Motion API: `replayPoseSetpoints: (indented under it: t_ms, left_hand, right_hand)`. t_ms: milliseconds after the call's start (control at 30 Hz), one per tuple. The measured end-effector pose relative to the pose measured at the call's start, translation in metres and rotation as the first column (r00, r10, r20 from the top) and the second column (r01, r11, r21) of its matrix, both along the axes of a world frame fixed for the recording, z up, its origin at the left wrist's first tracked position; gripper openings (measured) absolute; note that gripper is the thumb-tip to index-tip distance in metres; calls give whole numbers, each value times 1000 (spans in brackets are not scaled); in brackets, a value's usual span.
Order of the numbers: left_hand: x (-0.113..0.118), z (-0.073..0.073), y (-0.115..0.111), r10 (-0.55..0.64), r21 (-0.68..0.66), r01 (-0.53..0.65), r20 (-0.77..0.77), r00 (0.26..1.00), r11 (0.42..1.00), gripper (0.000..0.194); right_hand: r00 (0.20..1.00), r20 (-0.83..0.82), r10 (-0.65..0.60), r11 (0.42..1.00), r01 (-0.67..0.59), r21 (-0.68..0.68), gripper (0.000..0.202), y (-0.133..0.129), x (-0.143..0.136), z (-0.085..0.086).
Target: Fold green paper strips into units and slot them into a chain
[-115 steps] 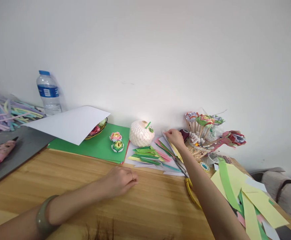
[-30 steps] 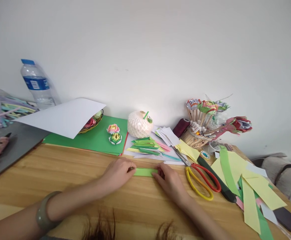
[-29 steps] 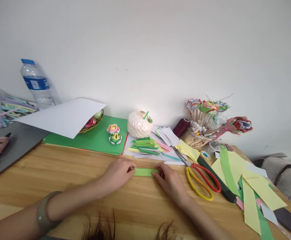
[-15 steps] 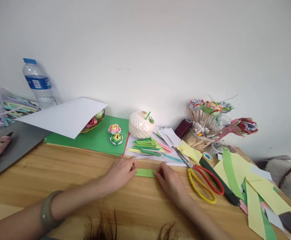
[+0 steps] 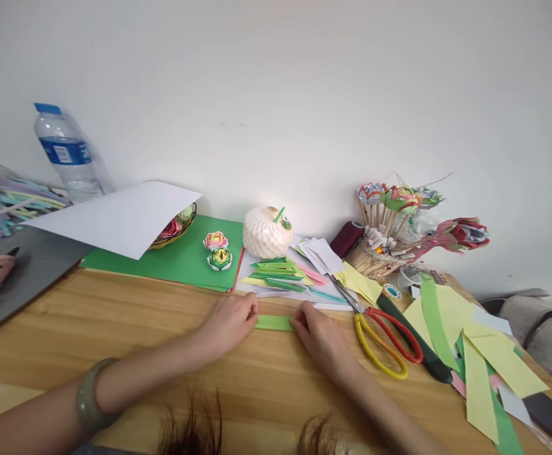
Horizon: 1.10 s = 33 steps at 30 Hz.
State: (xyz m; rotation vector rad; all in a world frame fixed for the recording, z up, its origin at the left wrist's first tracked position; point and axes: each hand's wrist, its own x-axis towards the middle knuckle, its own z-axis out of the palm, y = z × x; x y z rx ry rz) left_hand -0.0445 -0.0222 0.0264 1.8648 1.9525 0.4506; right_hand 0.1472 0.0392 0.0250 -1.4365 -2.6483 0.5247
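A light green paper strip (image 5: 275, 323) lies flat on the wooden table, running sideways between my hands. My left hand (image 5: 233, 319) is closed, thumb and fingers pinching the strip's left end. At its right end, my right hand (image 5: 318, 332) pinches it with curled fingers. Just beyond the strip is a pile of folded green paper pieces (image 5: 278, 270), mixed with yellow, pink and white ones. Scissors (image 5: 383, 338) with one yellow and one red handle rest to the right of my right hand.
A green sheet (image 5: 129, 268) bears two paper flowers (image 5: 219, 258). Behind the pile stands a white scaly-textured ball (image 5: 267, 232). Stick-stemmed paper flowers (image 5: 402, 199) and a dark thread spool (image 5: 347, 239) are at right, near loose paper strips (image 5: 482, 392). A water bottle (image 5: 65, 155) stands back left.
The whole view has shifted slightly, with things sitting a little higher in the picture. Both hands keep their pinch on the green strip's ends.
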Motion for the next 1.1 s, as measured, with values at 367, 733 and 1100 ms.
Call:
replayPoseSetpoints:
  t_ms: [367,733,1100]
  left_hand:
    - [-3,-15,-2,-173,88,186,-133,976,979,15]
    - [-5,-28,-1,-312,177,364,-264,913,915,37]
    - [-10,-31,-4,-360,217,532,-527,770,819,30]
  right_hand:
    - [998,-7,67,995,-66,69,10,3,5,-7]
    - [904,48,425,754,-383,535,20,-26,17,-14]
    - [890,72,451,800,-438,409,35,-29,13,-16]
